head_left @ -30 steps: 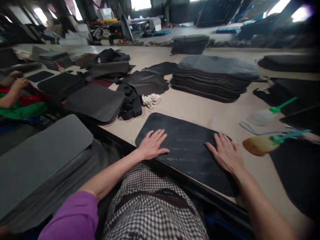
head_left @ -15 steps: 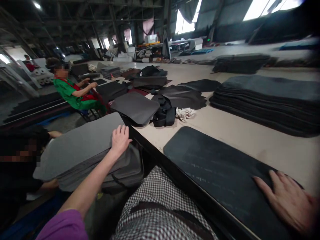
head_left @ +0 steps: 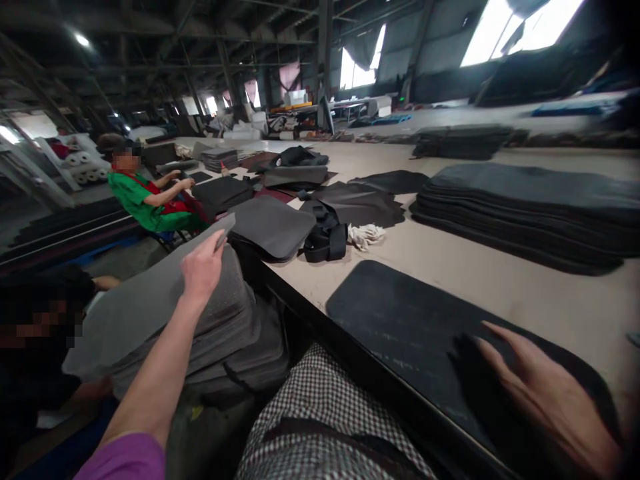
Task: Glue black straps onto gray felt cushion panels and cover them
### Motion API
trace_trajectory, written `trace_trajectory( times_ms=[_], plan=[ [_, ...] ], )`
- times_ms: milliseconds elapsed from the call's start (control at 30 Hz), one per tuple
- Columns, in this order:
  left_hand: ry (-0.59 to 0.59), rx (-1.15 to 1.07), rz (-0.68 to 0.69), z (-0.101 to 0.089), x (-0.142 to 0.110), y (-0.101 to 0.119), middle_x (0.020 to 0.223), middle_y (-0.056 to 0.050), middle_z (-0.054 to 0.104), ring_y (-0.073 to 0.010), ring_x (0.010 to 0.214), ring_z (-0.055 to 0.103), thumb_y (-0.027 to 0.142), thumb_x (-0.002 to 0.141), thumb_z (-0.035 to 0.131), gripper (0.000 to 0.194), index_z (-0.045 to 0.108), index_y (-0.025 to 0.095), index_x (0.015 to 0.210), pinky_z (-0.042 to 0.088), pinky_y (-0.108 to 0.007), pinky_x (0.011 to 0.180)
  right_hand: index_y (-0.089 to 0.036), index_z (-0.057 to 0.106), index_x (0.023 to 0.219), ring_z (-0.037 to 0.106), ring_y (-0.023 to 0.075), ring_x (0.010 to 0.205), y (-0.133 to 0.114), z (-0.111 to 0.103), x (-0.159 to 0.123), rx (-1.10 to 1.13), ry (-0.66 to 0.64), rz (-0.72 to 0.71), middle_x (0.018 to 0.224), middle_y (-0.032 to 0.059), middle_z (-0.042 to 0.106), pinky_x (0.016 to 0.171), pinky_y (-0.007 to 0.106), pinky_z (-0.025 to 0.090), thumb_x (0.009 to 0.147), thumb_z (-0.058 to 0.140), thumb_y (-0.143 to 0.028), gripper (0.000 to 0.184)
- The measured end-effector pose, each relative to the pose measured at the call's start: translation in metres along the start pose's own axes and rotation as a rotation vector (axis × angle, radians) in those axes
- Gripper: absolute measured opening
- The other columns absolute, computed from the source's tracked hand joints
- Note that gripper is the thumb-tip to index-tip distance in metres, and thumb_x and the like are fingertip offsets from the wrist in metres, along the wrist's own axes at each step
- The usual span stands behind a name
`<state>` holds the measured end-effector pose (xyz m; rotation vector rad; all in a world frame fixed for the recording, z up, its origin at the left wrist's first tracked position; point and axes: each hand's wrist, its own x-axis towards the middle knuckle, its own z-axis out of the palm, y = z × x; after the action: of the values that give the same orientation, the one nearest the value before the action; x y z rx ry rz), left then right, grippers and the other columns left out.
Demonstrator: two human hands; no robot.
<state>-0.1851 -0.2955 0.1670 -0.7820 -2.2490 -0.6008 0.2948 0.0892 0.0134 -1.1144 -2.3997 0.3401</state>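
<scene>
Pinching edge of gray sheet, corner clear of pile: left grip.

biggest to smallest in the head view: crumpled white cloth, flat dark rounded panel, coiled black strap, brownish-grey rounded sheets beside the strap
1. Flat dark rounded panel
2. Brownish-grey rounded sheets
3. Coiled black strap
4. Crumpled white cloth

The panel lies nearest the camera, which enlarges it.

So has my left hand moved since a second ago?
Yes: your left hand moved left, off the black sheet on the table, to the grey sheet beside it.
</scene>
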Motion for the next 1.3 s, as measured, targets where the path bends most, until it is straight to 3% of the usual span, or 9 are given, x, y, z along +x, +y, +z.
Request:
trace_trajectory(
  times_ms=[133, 267, 333, 500, 700, 833, 1000, 1133, 1300],
  plan=[
    [-0.106, 0.131, 0.128, 0.01, -0.004, 0.007, 0.141, -0.009, 0.065, -0.0271, 0.13, 0.061, 0.026, 0.102, 0.043, 0.046, 0.056, 0.024, 0.146, 0.045, -0.039, 0.109, -0.029, 0.066, 0.124, 0.069, 0.0317, 0.113, -0.058, 0.015, -0.003, 0.127, -0.14, -0.056, 0.13, 0.0061, 0.07, 0.098, 0.047, 0.057, 0.093, 0.039, -0.068, 0.056],
    [-0.609, 0.141, 0.314, 0.038, -0.024, -0.009, 0.147, -0.011, 0.061, -0.0286, 0.139, 0.053, 0.042, 0.101, 0.05, 0.045, 0.061, 0.022, 0.139, 0.044, -0.043, 0.112, -0.027, 0.069, 0.119, 0.066, 0.0305, 0.121, -0.057, 0.04, -0.014, 0.124, -0.113, -0.163, 0.131, 0.0056, 0.07, 0.104, 0.049, 0.055, 0.096, 0.039, -0.062, 0.051],
    [-0.745, 0.108, 0.364, 0.049, -0.029, -0.011, 0.149, -0.01, 0.058, -0.0295, 0.14, 0.052, 0.055, 0.098, 0.052, 0.05, 0.063, 0.024, 0.136, 0.043, -0.045, 0.113, -0.028, 0.07, 0.117, 0.067, 0.0295, 0.12, -0.048, 0.044, -0.021, 0.137, -0.102, -0.179, 0.131, 0.0046, 0.07, 0.104, 0.049, 0.055, 0.096, 0.041, -0.061, 0.048],
    [-0.547, 0.012, 0.416, 0.077, -0.004, 0.025, 0.145, -0.01, 0.061, -0.0247, 0.136, 0.055, 0.049, 0.101, 0.05, 0.045, 0.06, 0.022, 0.136, 0.044, -0.039, 0.113, -0.03, 0.07, 0.119, 0.067, 0.0299, 0.12, -0.043, 0.039, -0.031, 0.163, -0.073, -0.145, 0.132, 0.0044, 0.069, 0.105, 0.052, 0.055, 0.096, 0.044, -0.062, 0.047],
    [-0.67, 0.117, 0.626, 0.145, 0.041, 0.072, 0.15, -0.017, 0.051, -0.0319, 0.144, 0.042, 0.018, 0.081, 0.077, 0.053, 0.059, 0.022, 0.131, 0.042, -0.048, 0.113, -0.03, 0.07, 0.12, 0.067, 0.0297, 0.12, -0.058, 0.033, -0.039, 0.171, -0.085, -0.137, 0.132, 0.0042, 0.07, 0.105, 0.051, 0.056, 0.097, 0.045, -0.061, 0.046],
    [-0.801, 0.086, 0.667, 0.169, 0.067, 0.062, 0.138, -0.012, 0.06, -0.0294, 0.132, 0.053, 0.018, 0.071, 0.085, 0.048, 0.065, 0.024, 0.114, 0.05, -0.04, 0.102, -0.031, 0.069, 0.122, 0.069, 0.0301, 0.117, -0.055, 0.024, -0.05, 0.161, -0.072, -0.106, 0.133, 0.0039, 0.069, 0.102, 0.05, 0.059, 0.097, 0.046, -0.061, 0.045],
    [-0.923, -0.043, 0.681, 0.164, 0.093, 0.04, 0.126, -0.001, 0.069, -0.0199, 0.119, 0.061, 0.027, 0.081, 0.078, 0.027, 0.069, 0.03, 0.106, 0.051, -0.027, 0.093, -0.033, 0.068, 0.123, 0.07, 0.031, 0.117, -0.044, 0.016, -0.063, 0.19, -0.085, -0.067, 0.133, 0.0031, 0.07, 0.102, 0.053, 0.059, 0.095, 0.049, -0.062, 0.045],
    [-0.888, -0.155, 0.58, 0.161, 0.09, 0.029, 0.117, -0.003, 0.074, -0.0188, 0.107, 0.066, 0.028, 0.092, 0.062, 0.021, 0.071, 0.026, 0.111, 0.049, -0.027, 0.092, -0.033, 0.07, 0.121, 0.072, 0.0322, 0.111, -0.055, 0.013, -0.065, 0.225, -0.052, -0.048, 0.128, 0.0044, 0.072, 0.098, 0.052, 0.061, 0.093, 0.051, -0.064, 0.046],
    [-0.463, -0.252, 0.097, 0.164, 0.103, 0.02, 0.095, -0.007, 0.074, -0.0222, 0.09, 0.066, 0.024, 0.095, 0.054, 0.024, 0.064, 0.014, 0.116, 0.047, -0.035, 0.09, -0.033, 0.072, 0.119, 0.071, 0.0303, 0.114, -0.085, 0.009, -0.059, 0.303, -0.049, -0.066, 0.128, 0.0028, 0.072, 0.104, 0.05, 0.058, 0.095, 0.052, -0.061, 0.042]
  ],
)
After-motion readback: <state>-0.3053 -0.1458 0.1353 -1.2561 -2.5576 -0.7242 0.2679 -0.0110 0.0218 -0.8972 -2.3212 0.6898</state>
